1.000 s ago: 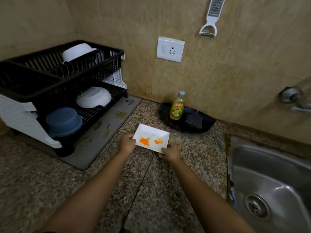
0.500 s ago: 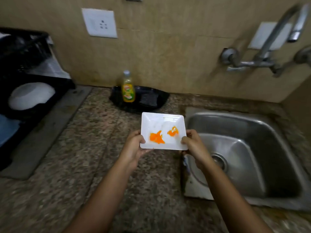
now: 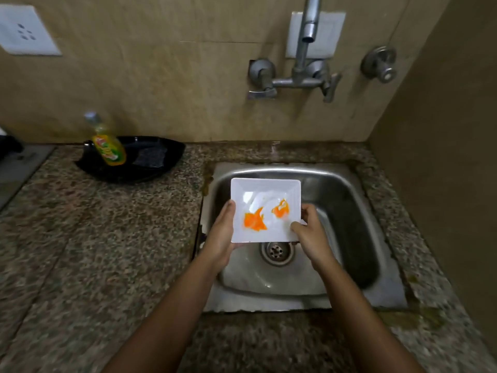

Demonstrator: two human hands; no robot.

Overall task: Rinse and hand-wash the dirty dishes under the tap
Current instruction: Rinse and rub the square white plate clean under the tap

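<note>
A white square plate (image 3: 265, 192) smeared with two orange stains hangs over the steel sink (image 3: 347, 200), above the drain. My left hand (image 3: 222, 232) grips its left edge, thumb along the rim. My right hand (image 3: 309, 230) grips the right front corner, thumb on the upper face. The wall tap (image 3: 306, 44) stands behind the sink, its spout high above the plate, and no water runs from it.
A yellow dish-soap bottle (image 3: 107, 148) stands in a black tray (image 3: 161, 168) with a dark scrub pad (image 3: 149, 157), left of the sink on the granite counter (image 3: 94, 238). A separate valve (image 3: 379, 64) sits on the wall at right. A side wall closes the right.
Both hands carried the plate rightward from the counter near the drying rack to over the sink. The view swung right; the rack has left the frame.
</note>
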